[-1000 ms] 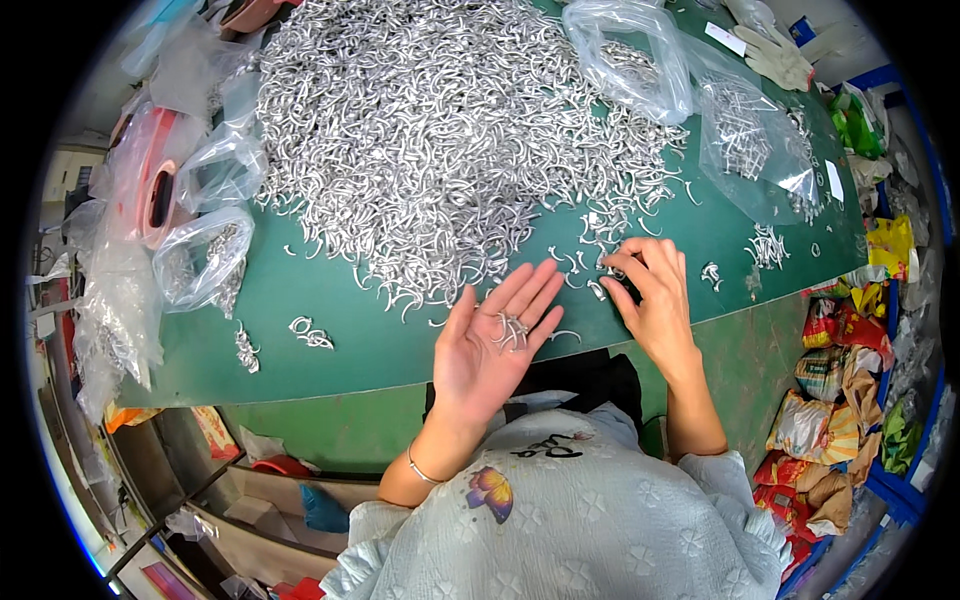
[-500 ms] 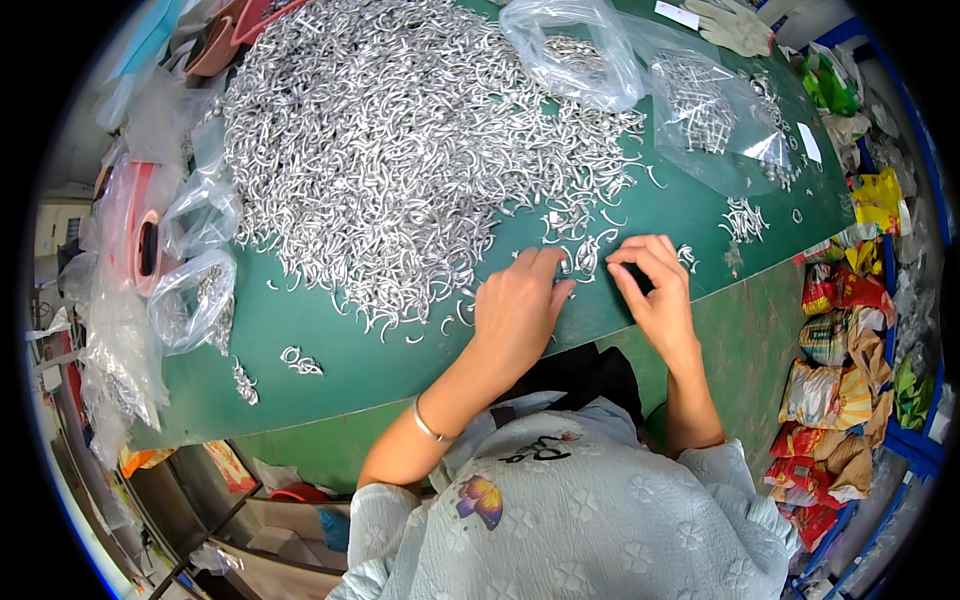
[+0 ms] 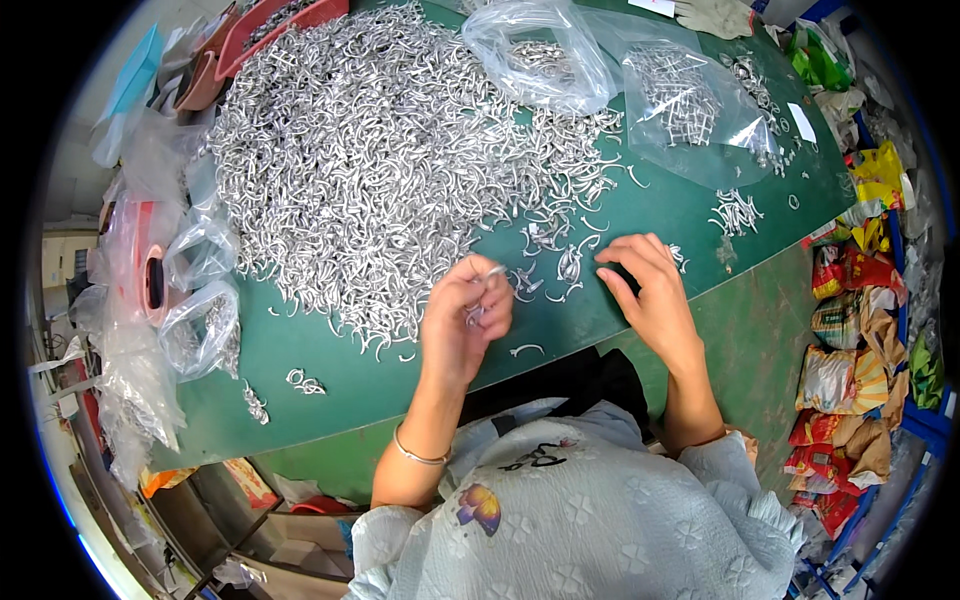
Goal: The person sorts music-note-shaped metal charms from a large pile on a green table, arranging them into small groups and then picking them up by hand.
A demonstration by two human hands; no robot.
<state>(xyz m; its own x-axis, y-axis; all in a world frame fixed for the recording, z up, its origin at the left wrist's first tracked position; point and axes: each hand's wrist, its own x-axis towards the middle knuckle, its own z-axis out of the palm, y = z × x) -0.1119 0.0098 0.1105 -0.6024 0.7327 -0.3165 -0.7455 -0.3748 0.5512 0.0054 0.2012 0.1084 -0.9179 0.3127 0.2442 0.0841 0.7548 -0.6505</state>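
Metal: silver bent hooks, a great heap [image 3: 370, 170] covering the tabletop from 10 to 1 o'clock, thinning to loose strays toward the middle.
Tabletop: green mat [image 3: 330, 365], bare strip along the near edge.
Left hand: left hand [image 3: 462, 322] raised just off the mat at centre, fingers curled in and pinching a small bunch of hooks [image 3: 480, 300]; one hook end pokes out past the fingertips at 1 o'clock of the hand.
Right hand: right hand [image 3: 645, 290] resting at 3 o'clock of the left, well apart from it; fingers bent and pressed together on the mat beside a loose cluster of hooks [image 3: 555, 270]. Whether a piece sits under them, cannot tell.
Strays: single hook [image 3: 527, 350] lying between the hands, near edge; small linked clump [image 3: 303, 381] at 8 o'clock.
Bags: clear plastic bags with hooks inside [image 3: 690, 105] at 1 o'clock; more crumpled bags [image 3: 200, 330] at 9 o'clock.
Handling note: judged best to keep the pinched bunch small and aligned, draw singles from the thin edge rather than the tangled heap, and shake free any hook that snags.
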